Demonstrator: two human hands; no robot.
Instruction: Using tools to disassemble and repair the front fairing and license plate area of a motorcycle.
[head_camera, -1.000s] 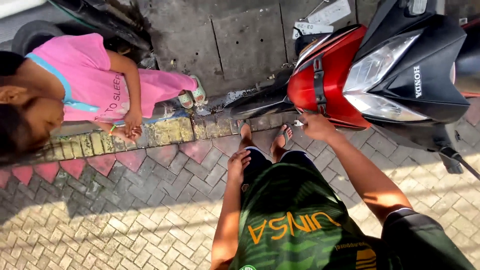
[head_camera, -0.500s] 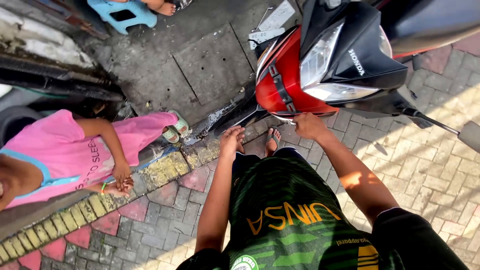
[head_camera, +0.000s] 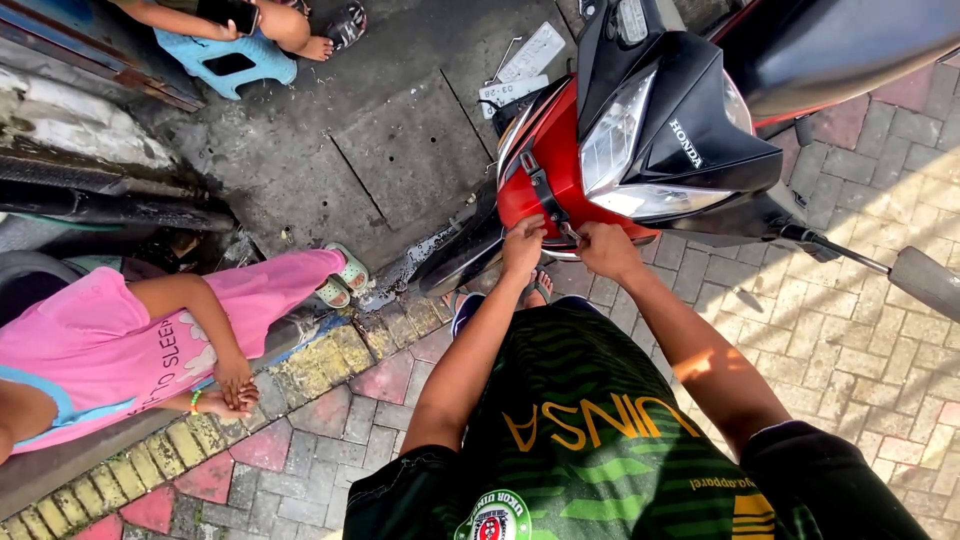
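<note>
Both our hands have come forward from our knees to the red front fender (head_camera: 535, 185) of the motorcycle (head_camera: 680, 130). Our left hand (head_camera: 523, 247) rests its curled fingers on the fender's lower edge; our right hand (head_camera: 605, 248) pinches a small metal piece (head_camera: 570, 233) just beside it. Left of us a person in pink (head_camera: 130, 345) sits on the painted curb (head_camera: 330, 365). Farther off, a blue stool (head_camera: 240, 62) stands on concrete.
</note>
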